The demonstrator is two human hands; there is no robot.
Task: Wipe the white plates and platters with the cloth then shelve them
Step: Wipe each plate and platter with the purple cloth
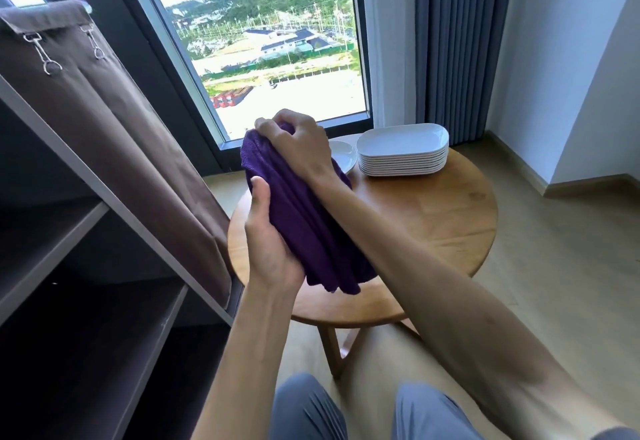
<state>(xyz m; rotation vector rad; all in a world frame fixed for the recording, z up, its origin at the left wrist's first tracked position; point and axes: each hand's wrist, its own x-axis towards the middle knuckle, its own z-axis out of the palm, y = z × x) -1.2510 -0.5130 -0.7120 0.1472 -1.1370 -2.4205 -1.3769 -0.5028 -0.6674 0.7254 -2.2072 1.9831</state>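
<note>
Grey trouser knees point(308, 408) at the lower edge, nearest the lens. Above them, purple cloth point(298, 211) held up over the near-left part of the round wooden table point(433, 218), draped in a long bundle, hiding whatever may lie beneath; plate inside it cannot be told. Left hand point(270, 242) curled round the lower half of the cloth, thumb pointing up along its left side. Right hand point(294, 142) clenched on the top of the cloth, fingers bunching the fabric, forearm crossing diagonally from lower right. Behind the cloth, partly covered by it, round white plates point(343, 157) on the far side of the table. Just right of these, stack of white oblong platters point(403, 150), nested, near the far edge of the table. Left of the table, dark open shelf unit point(104, 218) with brown fabric cover point(114, 135) rolled back and hung from metal clips. Beyond, window point(270, 41) with view of hills and buildings; blue-grey curtain point(457, 41) at right; pale wooden floor point(554, 284).
</note>
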